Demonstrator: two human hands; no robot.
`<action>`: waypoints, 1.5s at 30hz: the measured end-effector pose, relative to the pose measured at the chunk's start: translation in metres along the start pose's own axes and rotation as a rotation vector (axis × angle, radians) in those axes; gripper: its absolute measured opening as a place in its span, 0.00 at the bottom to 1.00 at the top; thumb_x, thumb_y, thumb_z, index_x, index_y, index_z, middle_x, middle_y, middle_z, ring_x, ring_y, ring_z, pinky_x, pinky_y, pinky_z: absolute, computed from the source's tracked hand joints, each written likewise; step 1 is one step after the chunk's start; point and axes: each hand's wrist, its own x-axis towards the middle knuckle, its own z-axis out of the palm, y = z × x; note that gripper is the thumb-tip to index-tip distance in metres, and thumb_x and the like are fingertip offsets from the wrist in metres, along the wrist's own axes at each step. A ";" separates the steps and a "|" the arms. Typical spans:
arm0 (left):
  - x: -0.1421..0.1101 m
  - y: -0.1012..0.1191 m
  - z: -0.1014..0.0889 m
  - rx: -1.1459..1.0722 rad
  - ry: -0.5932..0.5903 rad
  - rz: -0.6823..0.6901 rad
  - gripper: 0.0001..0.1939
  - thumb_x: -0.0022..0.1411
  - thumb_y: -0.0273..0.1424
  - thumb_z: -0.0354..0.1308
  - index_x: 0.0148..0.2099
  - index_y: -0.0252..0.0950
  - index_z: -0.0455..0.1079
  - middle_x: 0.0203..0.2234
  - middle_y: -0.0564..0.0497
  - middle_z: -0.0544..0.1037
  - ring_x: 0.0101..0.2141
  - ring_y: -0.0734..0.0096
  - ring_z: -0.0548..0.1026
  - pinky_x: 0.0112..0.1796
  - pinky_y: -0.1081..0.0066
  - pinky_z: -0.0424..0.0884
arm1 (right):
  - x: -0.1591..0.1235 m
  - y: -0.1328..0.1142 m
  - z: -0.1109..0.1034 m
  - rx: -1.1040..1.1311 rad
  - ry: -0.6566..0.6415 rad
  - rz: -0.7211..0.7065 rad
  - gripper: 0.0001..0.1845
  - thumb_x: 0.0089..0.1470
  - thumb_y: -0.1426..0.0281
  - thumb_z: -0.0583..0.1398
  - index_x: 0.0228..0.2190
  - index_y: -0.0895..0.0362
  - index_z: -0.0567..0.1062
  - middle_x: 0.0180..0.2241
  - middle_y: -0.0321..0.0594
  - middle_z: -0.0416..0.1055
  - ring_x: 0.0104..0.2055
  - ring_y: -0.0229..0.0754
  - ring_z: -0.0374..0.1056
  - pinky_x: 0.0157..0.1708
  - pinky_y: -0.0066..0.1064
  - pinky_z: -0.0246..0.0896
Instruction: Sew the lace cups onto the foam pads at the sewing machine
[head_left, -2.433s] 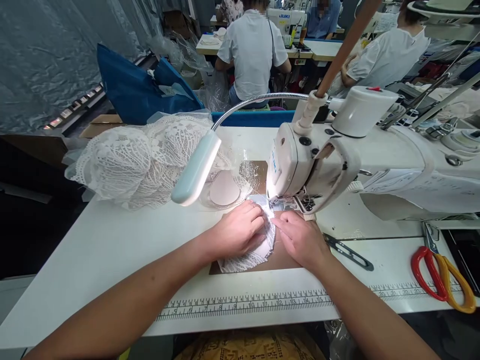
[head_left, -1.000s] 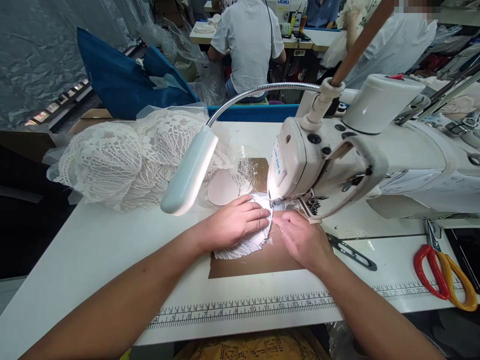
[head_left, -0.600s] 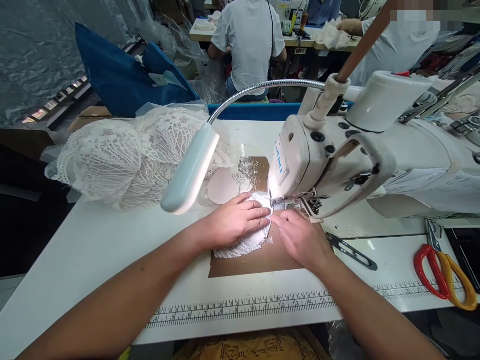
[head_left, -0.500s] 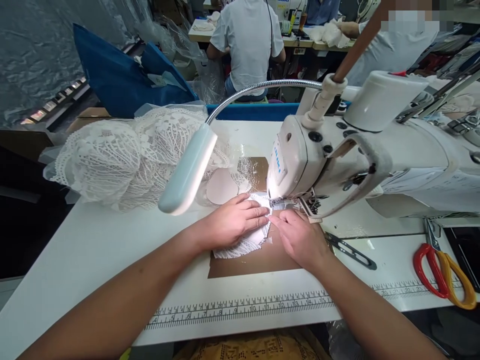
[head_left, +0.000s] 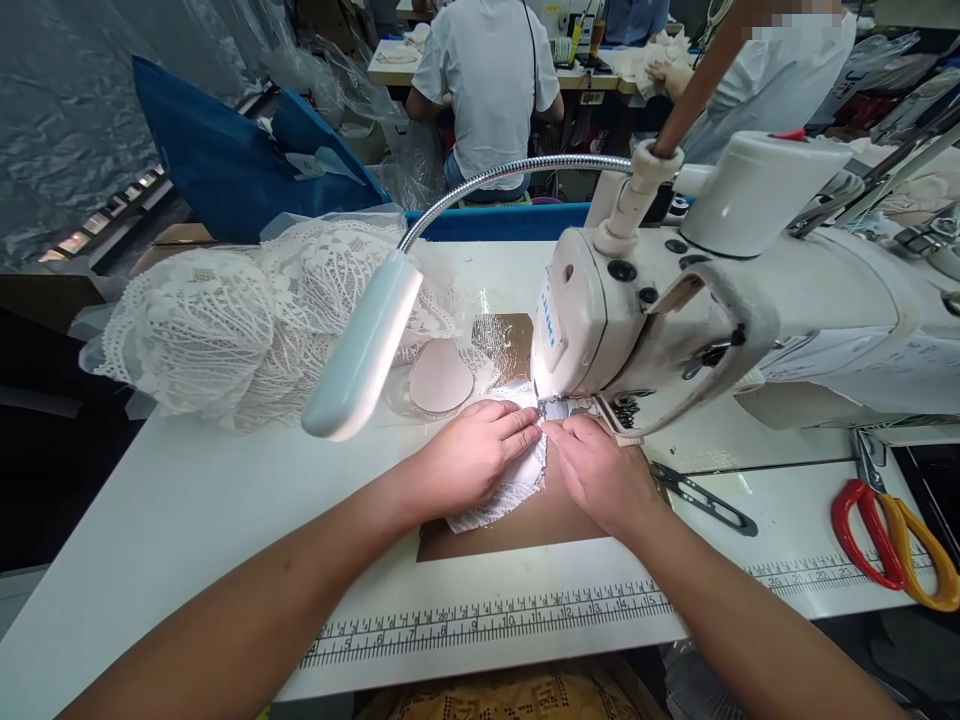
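With your left hand laid over the lace, right hand maybe pinching it (can't tell) by the sewing machine, a sudden slip could jab you.

- Left on flat white tabletop: heaped white lace fabric
- Behind that: large folded blue sheet
- Right: bulky white sewing machine
- Right front: red-and-yellow-handled metal scissors

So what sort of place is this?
Probably a garment sewing workshop: there's a sewing machine in front, a heap of white lace beside it, and another person at a table beyond.
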 end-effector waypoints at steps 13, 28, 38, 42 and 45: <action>0.000 -0.007 -0.004 0.008 -0.059 -0.004 0.22 0.65 0.23 0.46 0.60 0.28 0.64 0.57 0.42 0.69 0.51 0.53 0.67 0.48 0.56 0.64 | -0.005 0.004 0.000 0.126 0.010 0.015 0.21 0.56 0.78 0.52 0.47 0.53 0.76 0.35 0.40 0.76 0.33 0.37 0.68 0.26 0.26 0.56; 0.002 -0.011 -0.007 0.017 -0.013 -0.127 0.21 0.68 0.33 0.46 0.58 0.30 0.66 0.55 0.40 0.71 0.53 0.50 0.66 0.50 0.53 0.61 | 0.001 0.004 0.002 0.117 -0.059 0.016 0.24 0.56 0.79 0.52 0.51 0.53 0.75 0.40 0.44 0.75 0.39 0.42 0.66 0.43 0.31 0.62; -0.004 -0.011 -0.008 0.022 -0.029 -0.113 0.22 0.67 0.36 0.48 0.59 0.31 0.65 0.55 0.37 0.69 0.55 0.46 0.64 0.53 0.48 0.57 | -0.002 0.003 -0.008 0.119 -0.061 -0.049 0.22 0.57 0.78 0.52 0.49 0.50 0.74 0.31 0.39 0.71 0.34 0.39 0.62 0.28 0.29 0.51; -0.006 -0.011 -0.012 -0.079 -0.005 -0.057 0.20 0.66 0.37 0.51 0.56 0.32 0.67 0.53 0.38 0.71 0.50 0.52 0.69 0.50 0.53 0.63 | -0.001 0.003 -0.013 0.123 -0.057 -0.115 0.20 0.55 0.79 0.53 0.46 0.52 0.75 0.31 0.38 0.70 0.32 0.38 0.60 0.26 0.30 0.47; -0.006 -0.010 -0.012 -0.133 0.001 -0.010 0.19 0.66 0.34 0.51 0.56 0.32 0.67 0.52 0.39 0.72 0.48 0.56 0.70 0.49 0.57 0.65 | -0.001 0.002 -0.013 0.131 -0.056 -0.115 0.20 0.55 0.80 0.52 0.45 0.54 0.75 0.32 0.39 0.70 0.33 0.39 0.61 0.27 0.30 0.49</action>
